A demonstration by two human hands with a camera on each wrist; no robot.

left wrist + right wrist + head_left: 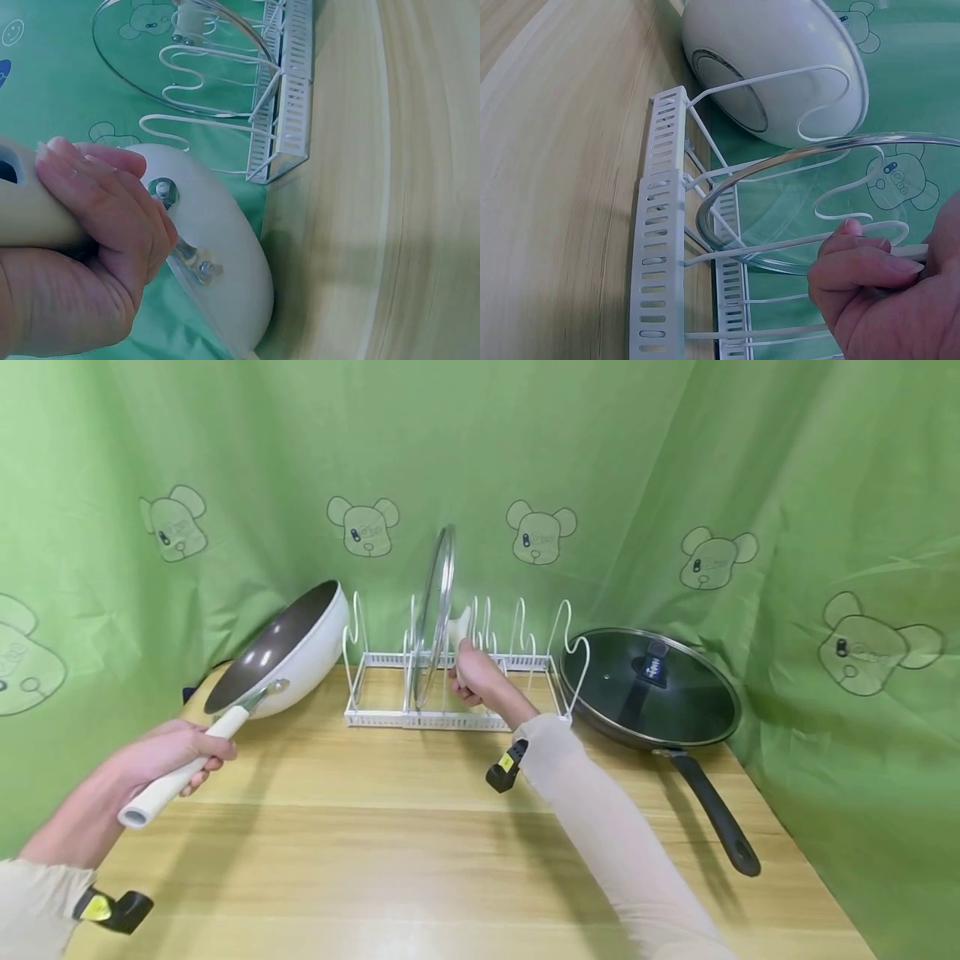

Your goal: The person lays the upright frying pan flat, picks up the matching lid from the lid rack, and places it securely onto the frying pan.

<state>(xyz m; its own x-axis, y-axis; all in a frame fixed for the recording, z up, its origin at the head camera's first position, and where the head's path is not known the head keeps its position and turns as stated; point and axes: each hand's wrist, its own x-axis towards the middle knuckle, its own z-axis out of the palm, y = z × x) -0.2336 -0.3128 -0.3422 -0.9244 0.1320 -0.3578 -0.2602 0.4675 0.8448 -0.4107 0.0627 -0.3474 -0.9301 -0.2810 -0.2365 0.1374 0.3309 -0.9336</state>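
In the head view my left hand (176, 756) grips the white handle of a white frying pan (315, 647), which is tilted with its dark inside facing left. Its rounded underside shows in the right wrist view, beside the rack. My right hand (480, 672) holds the pale knob of a glass lid (437, 610). The lid stands on edge within a white wire rack (450, 720), between its upright loops. In the right wrist view the lid's metal rim (780, 159) dips between the wires, and fingers curl round the knob.
A black frying pan (708, 802) with a glass lid (652, 693) on it lies right of the rack, its handle toward the front. Green curtain (465, 443) surrounds the wooden table (390, 835) at the back and sides.
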